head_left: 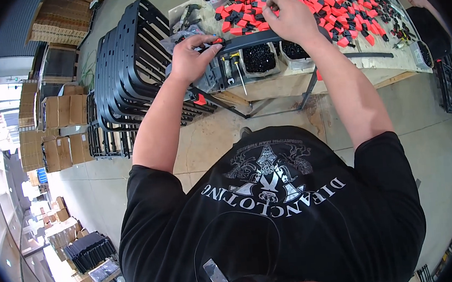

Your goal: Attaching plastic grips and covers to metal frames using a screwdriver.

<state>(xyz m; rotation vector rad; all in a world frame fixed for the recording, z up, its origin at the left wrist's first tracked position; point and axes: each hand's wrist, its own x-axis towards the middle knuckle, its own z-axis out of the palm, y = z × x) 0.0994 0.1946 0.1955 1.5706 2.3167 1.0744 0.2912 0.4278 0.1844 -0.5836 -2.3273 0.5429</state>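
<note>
Two hands work at a wooden bench [285, 85]. Well left of our fingers, brown cardboard cartons [62, 109] stand stacked on the floor, with more flattened cartons [62, 18] above them; their labels are too small to make out. Just below our fingers, clear bags of small black parts [259, 58] sit open at the bench edge, beside a screwdriver [240, 72]. The bench's right end is cut off by the dark rim.

Our left hand [192, 58] is clenched around the end of a long black bar [260, 38], a red-and-black clip [217, 41] showing at the fingertips. Our right hand [293, 17] rests further along the bar, fingers curled down into a heap of red and black plastic clips [332, 3]; we cannot tell whether it grips one. Left of the left hand stands a stack of black slatted frames [128, 69].
</note>
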